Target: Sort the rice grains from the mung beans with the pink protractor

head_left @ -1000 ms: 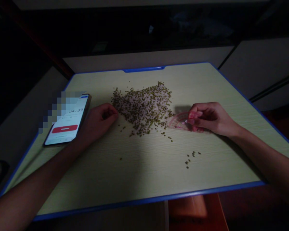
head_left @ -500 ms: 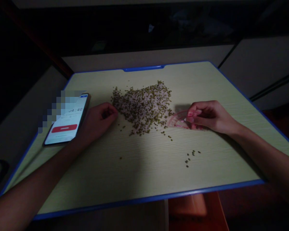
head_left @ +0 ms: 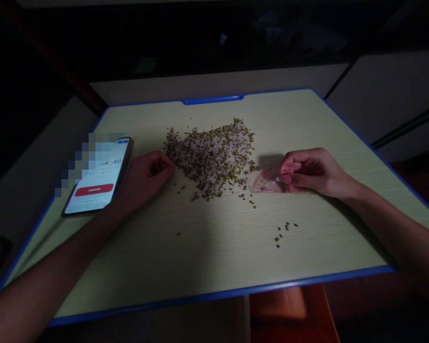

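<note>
A mixed heap of small green beans and pale, rice-like grains (head_left: 214,155) covers the middle of the table. My right hand (head_left: 309,172) pinches a clear pink protractor (head_left: 266,181) between thumb and fingers. The protractor lies low over the table, its curved left end at the heap's lower right edge. At the heap's left edge, my left hand (head_left: 146,174) rests on its side. Its fingers are curled with thumb and forefinger together, and nothing shows in them.
A phone (head_left: 95,188) with a lit timer screen lies left of my left hand, close to that wrist. Several loose green beans (head_left: 280,236) are scattered nearer me at the right. The pale table (head_left: 157,271) has a blue rim, with dark furniture behind it.
The protractor has tilted slightly and its right-hand end has shifted a little, with my right hand moving slightly to the right. My left hand, the heap and the loose beans stay as they were.
</note>
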A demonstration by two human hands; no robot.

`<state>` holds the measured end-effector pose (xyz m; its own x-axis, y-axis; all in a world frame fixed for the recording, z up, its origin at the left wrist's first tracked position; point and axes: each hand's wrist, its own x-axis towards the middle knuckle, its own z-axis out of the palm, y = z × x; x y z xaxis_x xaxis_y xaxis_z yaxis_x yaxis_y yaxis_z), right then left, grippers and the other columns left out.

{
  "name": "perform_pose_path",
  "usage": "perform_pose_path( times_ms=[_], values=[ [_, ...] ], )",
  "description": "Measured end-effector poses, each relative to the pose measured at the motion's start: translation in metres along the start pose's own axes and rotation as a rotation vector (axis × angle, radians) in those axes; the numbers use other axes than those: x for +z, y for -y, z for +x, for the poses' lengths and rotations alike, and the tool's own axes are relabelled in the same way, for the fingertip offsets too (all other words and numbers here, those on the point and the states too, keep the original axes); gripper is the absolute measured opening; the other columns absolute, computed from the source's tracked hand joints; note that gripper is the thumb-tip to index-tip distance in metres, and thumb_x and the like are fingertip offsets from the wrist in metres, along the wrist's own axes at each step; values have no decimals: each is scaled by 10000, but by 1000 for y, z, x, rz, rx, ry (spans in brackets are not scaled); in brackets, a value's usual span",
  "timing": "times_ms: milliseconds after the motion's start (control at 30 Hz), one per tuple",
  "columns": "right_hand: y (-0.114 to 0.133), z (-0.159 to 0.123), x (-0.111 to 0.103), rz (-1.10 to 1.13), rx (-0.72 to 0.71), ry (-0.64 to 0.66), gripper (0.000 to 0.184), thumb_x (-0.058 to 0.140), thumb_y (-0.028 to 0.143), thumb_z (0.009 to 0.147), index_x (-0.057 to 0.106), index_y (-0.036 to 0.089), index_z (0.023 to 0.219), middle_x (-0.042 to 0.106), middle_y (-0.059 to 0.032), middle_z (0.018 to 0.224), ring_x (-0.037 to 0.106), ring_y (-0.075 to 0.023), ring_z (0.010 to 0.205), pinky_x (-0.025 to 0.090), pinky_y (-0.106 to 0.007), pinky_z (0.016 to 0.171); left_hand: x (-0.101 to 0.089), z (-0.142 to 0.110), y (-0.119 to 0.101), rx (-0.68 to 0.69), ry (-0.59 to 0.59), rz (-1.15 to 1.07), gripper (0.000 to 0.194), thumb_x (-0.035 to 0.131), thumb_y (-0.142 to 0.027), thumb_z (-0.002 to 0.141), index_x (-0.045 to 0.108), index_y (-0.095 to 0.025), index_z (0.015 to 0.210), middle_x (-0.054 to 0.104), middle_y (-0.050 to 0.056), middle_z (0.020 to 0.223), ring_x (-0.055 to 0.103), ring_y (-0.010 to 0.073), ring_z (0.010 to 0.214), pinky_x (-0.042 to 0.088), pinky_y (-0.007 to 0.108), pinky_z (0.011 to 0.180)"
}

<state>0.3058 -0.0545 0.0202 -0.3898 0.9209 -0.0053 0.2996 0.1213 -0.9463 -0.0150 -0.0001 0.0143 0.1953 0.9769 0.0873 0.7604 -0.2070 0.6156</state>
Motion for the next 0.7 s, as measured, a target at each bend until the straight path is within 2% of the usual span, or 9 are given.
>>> perform_pose_path(
  times_ms=[233,467,700],
  values=[
    [0,-3,-5,-7,-10,12,176,675,257,717,552,176,621,557,2,503,449,-61,416,283,-212,365,-1,-1,-1,4,3,27,114,492,-270,720,558,-179,735,567,-15,690,521,124,656,395,257,630],
    [-4,-4,-4,104,26,-160,188,682,276,716,530,178,662,564,12,497,450,-58,403,325,-192,368,0,-1,1,18,8,23,121,493,-281,724,559,-180,736,562,-19,687,518,123,647,402,260,634],
    [-4,-3,4,2,-31,-24,172,648,254,745,527,154,675,577,-11,504,479,-71,426,318,-197,375,0,-1,-2,11,10,18,107,487,-256,725,554,-173,732,561,-16,682,514,120,651,394,253,625]
  ],
)
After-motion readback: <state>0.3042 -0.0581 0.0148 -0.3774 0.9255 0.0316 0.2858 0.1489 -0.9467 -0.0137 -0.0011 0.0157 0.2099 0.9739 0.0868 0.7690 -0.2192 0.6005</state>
